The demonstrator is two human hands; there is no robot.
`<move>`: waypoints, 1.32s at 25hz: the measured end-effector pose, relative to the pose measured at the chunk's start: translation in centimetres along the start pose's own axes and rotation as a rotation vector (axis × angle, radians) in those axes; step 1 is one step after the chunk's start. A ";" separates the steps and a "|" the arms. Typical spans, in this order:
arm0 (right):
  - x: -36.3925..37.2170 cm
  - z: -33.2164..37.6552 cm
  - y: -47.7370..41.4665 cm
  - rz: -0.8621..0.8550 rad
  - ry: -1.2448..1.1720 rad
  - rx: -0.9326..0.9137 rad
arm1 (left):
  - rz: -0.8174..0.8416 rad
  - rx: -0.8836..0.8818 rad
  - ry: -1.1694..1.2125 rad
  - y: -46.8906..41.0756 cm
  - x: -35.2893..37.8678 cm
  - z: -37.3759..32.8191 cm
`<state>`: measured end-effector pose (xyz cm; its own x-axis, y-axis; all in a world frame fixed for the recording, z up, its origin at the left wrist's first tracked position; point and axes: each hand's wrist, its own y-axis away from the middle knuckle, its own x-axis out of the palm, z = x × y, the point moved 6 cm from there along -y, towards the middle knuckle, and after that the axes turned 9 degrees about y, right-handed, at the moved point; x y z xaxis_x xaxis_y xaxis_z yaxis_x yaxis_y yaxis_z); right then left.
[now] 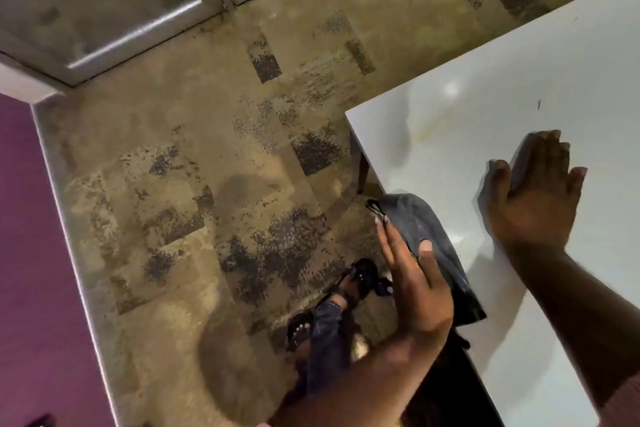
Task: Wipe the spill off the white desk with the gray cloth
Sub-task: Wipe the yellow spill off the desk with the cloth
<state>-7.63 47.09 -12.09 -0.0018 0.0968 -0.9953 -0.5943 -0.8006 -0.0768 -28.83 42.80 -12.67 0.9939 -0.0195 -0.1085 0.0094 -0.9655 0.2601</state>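
The white counter (502,87) carries a faint yellowish smear (436,130) near its corner. The gray cloth (422,229), draped over the near edge, is pinched by the left hand (412,284); the right hand (533,198) is laid flat, empty. The cloth should be spread and swept across the smear.

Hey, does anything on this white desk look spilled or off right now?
Yes. A faint yellowish smear streaks the white desk near its far corner, above the right hand. A small dark mark sits beyond it.
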 end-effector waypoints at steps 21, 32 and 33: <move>-0.2 0.4 0.0 0.049 0.017 0.038 | 0.767 0.329 -0.927 -27.3 8.5 -11.1; -0.9 0.3 0.3 0.044 -0.075 0.091 | 0.795 0.677 -1.065 -13.9 4.5 -6.6; -1.2 0.4 0.2 0.020 -0.109 0.088 | 0.831 0.696 -1.051 -14.1 6.0 -7.0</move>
<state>-8.08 47.01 -10.90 -0.0988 0.1485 -0.9840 -0.6613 -0.7486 -0.0466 -22.27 58.15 -10.28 0.1585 -0.4869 -0.8589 -0.8517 -0.5075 0.1305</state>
